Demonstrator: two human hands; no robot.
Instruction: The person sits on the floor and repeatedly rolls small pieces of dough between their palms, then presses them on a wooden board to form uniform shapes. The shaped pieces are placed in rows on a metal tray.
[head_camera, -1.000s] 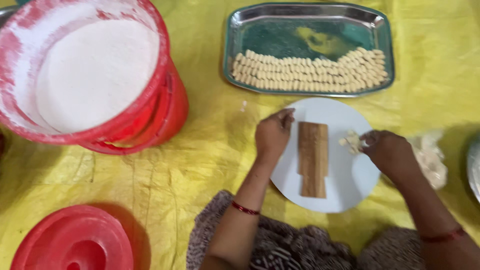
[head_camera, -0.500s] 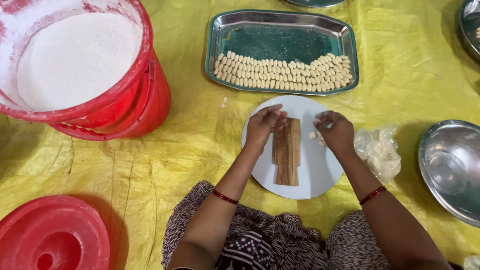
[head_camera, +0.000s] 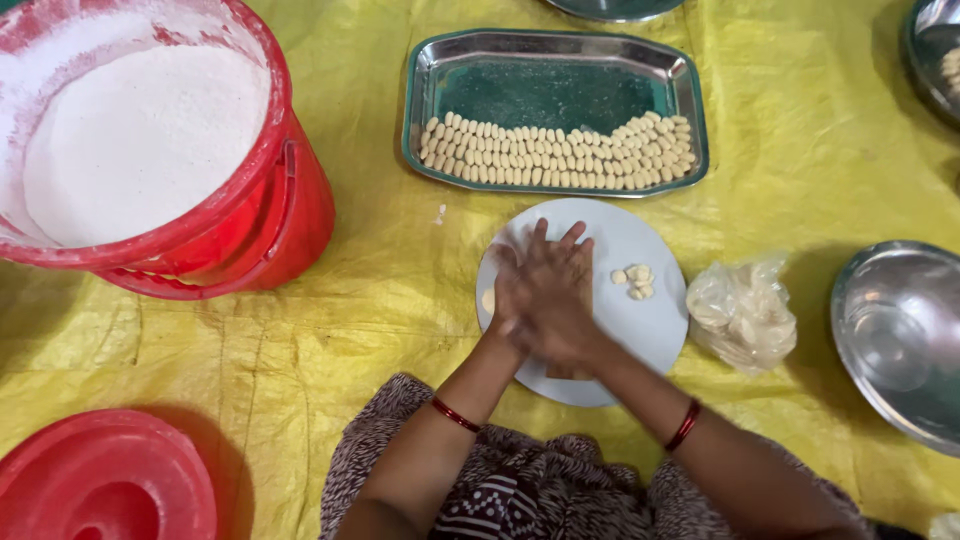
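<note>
My right hand lies flat over my left hand, both pressed together on the wooden board on the one white plate. About four dough bits sit right of the board; one steel tray beyond holds two rows.

Both forearms angled inward — right hand laid flat over left hand, fingers extended forward.

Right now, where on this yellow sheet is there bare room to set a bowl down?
Bare sheet lies between the red bucket and the red lid, and right of the steel tray above the steel bowl. It is crowded around the white plate, with both hands and the plastic bag.
</note>
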